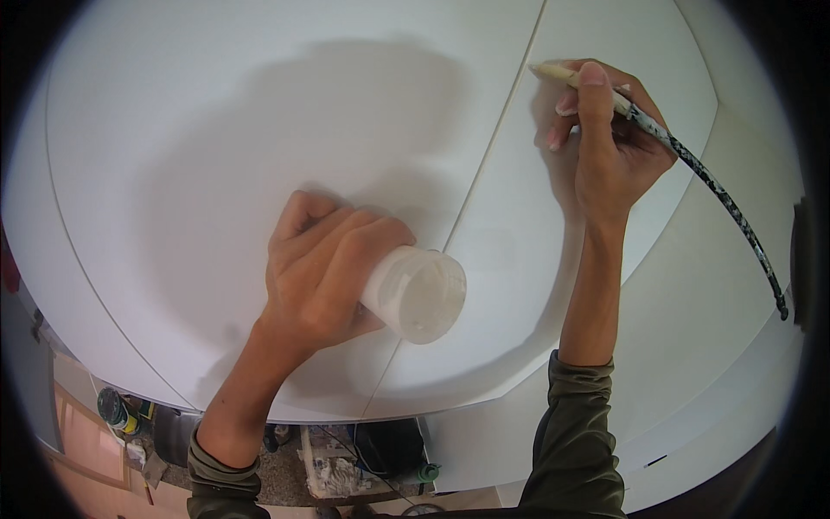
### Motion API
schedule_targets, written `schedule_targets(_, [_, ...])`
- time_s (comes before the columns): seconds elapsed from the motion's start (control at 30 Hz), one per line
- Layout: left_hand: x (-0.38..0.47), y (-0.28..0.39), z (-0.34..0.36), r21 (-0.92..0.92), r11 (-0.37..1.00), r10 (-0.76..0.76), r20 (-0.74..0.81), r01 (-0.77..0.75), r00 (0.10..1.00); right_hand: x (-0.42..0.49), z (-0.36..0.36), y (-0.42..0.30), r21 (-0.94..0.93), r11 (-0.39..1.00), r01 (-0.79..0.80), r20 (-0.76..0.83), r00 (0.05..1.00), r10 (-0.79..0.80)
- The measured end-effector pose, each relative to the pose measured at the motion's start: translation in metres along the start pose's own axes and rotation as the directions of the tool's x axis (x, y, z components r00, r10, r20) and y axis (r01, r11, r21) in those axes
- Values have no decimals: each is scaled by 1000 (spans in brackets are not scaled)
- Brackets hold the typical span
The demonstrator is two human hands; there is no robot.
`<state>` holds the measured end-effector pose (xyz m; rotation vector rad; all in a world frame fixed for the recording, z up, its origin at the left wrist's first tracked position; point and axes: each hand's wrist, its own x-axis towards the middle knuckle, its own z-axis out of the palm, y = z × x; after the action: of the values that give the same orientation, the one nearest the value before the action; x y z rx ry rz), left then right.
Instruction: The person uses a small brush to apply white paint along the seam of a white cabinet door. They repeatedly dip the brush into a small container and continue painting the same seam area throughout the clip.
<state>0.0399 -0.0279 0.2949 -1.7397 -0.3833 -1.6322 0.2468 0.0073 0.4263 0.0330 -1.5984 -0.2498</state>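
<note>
My left hand (324, 272) is wrapped around a translucent plastic cup (431, 298), tilted with its round end towards me; whether it holds anything is unclear. In my right hand (613, 152) is a slim paintbrush (713, 185), gripped like a pen near its bristles. Its long dark handle is speckled with white paint and sticks out to the lower right. The pale tip points left, just beside a narrow straight seam (487, 146) in a smooth white panel surface (181, 117). White smears mark some right fingertips. Both hands cast shadows on the panel.
Below the panel edge is a speckled counter (279, 477) with a paint-smeared tray (334, 477), a black bag (389, 447) and a green-capped container (428, 472). A dark green tub (113, 409) stands at lower left. A pale wall (681, 311) adjoins the panel at right.
</note>
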Motion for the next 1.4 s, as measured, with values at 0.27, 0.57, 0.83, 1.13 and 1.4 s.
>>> schedule_targets(0.27, [-1,-1,0,-7,1000,3,2,-3,1000,1,2,-2,5,1000,-10,-15,1000,10])
schedule_targets(0.57, [-1,1,-1,3,1000,2,16,-2,1000,-1,-1,-5,-64,998,-30,11,999,31])
schedule_targets(0.83, [0,0,-1,6,1000,-3,21,3,1000,0,3,-4,16,999,-31,-12,999,32])
schedule_targets(1.13, [1,-1,-2,5,1000,-5,27,5,1000,-1,-2,-5,-32,999,-39,66,997,41])
schedule_targets(1.4, [1,-3,-3,10,1000,-6,27,5,1000,0,2,-2,14,999,-48,29,998,47])
